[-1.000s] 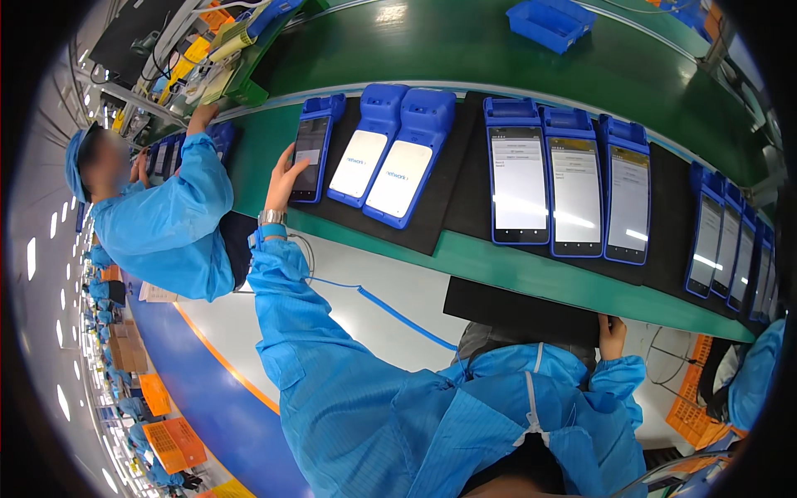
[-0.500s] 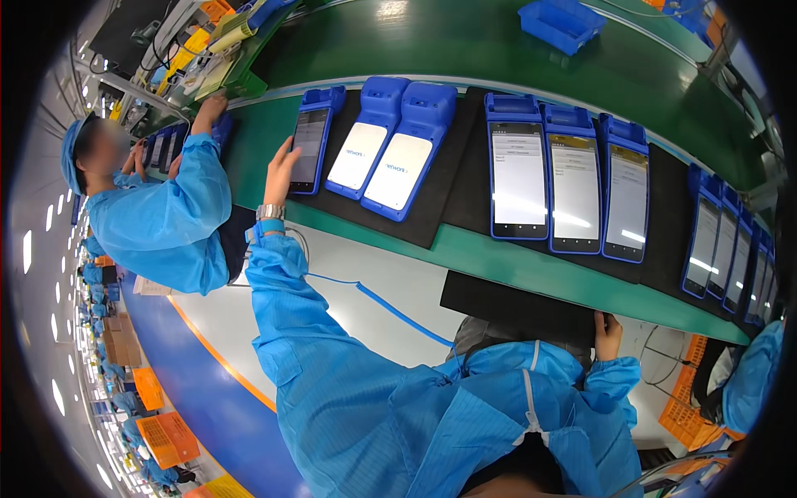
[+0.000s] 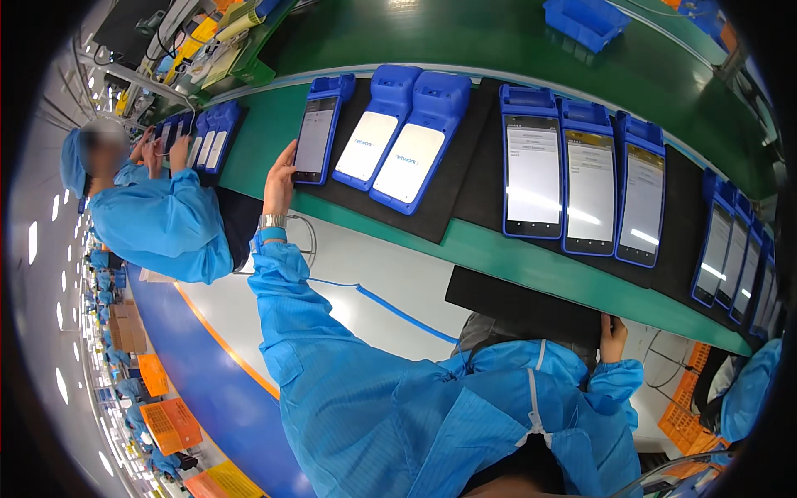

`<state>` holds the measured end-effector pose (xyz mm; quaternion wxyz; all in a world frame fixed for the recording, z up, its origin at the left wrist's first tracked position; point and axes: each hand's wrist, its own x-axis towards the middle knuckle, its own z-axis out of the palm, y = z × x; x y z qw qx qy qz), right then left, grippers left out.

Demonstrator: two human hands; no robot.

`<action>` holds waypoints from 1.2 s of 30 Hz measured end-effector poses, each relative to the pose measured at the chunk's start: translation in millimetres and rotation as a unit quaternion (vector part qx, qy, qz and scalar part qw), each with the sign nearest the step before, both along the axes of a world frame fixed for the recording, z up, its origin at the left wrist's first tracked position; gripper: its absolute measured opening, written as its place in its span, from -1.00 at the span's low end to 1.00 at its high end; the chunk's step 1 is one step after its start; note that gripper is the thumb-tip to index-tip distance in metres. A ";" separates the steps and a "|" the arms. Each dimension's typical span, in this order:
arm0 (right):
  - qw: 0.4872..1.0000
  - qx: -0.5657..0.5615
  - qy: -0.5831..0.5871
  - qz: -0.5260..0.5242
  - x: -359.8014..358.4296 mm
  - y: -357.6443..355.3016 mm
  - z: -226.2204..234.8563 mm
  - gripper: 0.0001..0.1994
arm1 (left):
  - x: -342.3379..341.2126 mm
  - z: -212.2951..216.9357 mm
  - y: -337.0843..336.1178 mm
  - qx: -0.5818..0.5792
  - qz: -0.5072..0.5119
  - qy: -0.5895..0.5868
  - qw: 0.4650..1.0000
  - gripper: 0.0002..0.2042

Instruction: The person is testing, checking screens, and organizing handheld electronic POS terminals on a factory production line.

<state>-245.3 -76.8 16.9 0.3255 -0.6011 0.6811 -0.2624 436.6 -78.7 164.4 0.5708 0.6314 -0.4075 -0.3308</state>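
Note:
My left hand [image 3: 280, 178] is at the lower left edge of a blue handheld payment terminal [image 3: 317, 137] with a lit grey screen. Its fingers are stretched out and touch the terminal's side without wrapping round it. Beside that terminal, two more blue terminals [image 3: 407, 166] with white screens lie on a black mat [image 3: 448, 187]. Below the bench edge, my right hand [image 3: 613, 336] grips the right edge of a flat black board [image 3: 523, 309] above my lap, its fingers partly hidden.
Three lit terminals [image 3: 588, 191] lie on the green bench [image 3: 506, 257], with several more [image 3: 730, 257] at the right. A blue tray [image 3: 585, 23] sits on the far green surface. A co-worker [image 3: 158, 216] handles terminals at left. Orange crates [image 3: 689, 394] stand lower right.
My left hand has come in against the terminal's lower left edge. The co-worker's hand has come down from the shelf to the terminals. My right hand stays on the black board.

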 end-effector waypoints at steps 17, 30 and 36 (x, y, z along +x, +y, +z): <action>1.000 -0.003 -0.003 -0.003 2.9 1.7 3.3 -0.63 | -46.9 21.9 -30.0 0.079 0.048 -0.542 0.835 -0.38; 1.000 -0.015 0.001 0.008 1.3 1.0 5.0 -0.69 | -113.0 20.8 -72.3 0.070 -0.113 -0.494 0.859 -0.39; 1.000 0.007 0.011 0.009 0.8 2.6 17.5 -0.68 | -110.6 16.5 -84.3 0.103 -0.041 -0.595 0.796 -0.31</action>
